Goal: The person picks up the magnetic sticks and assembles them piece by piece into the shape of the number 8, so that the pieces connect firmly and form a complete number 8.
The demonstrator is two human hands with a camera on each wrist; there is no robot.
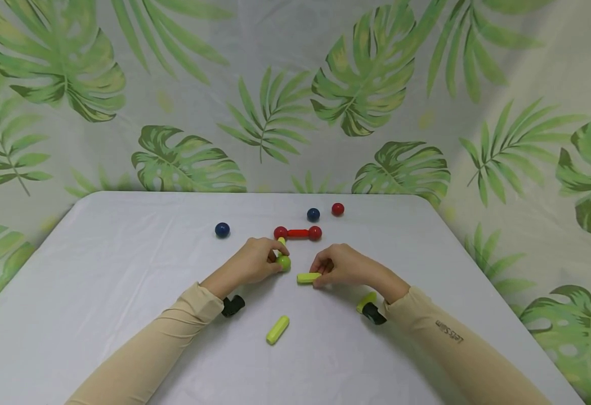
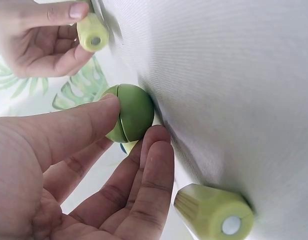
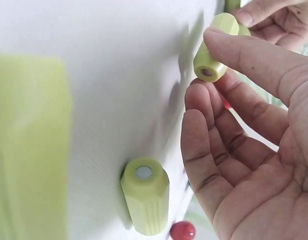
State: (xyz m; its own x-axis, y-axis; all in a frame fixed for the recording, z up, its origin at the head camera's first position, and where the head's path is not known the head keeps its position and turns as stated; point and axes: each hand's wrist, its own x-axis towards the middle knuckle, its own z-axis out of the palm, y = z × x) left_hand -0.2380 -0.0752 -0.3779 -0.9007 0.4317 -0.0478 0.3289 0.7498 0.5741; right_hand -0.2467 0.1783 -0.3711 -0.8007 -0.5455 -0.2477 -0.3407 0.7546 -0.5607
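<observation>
My left hand (image 1: pixel 260 260) pinches a green ball (image 2: pixel 136 112) between thumb and fingers. In the head view, a yellow-green stick (image 1: pixel 281 242) stretches from this ball towards a red ball (image 1: pixel 280 232). A red stick (image 1: pixel 298 233) joins that ball to another red ball (image 1: pixel 315 233). To the right, my right hand (image 1: pixel 343 264) holds a second yellow-green stick (image 1: pixel 305 278) between thumb and fingers, its end turned towards the green ball but apart from it. A round insert shows in the stick's end in the left wrist view.
Another yellow-green stick (image 1: pixel 277 330) lies nearer me. Blue balls (image 1: pixel 222 229) (image 1: pixel 313 214) and a loose red ball (image 1: pixel 337 208) sit farther back. More yellow-green sticks (image 2: pixel 214 212) (image 3: pixel 146 197) show in the wrist views. A yellow-green piece (image 1: pixel 366 301) is beside my right wrist camera.
</observation>
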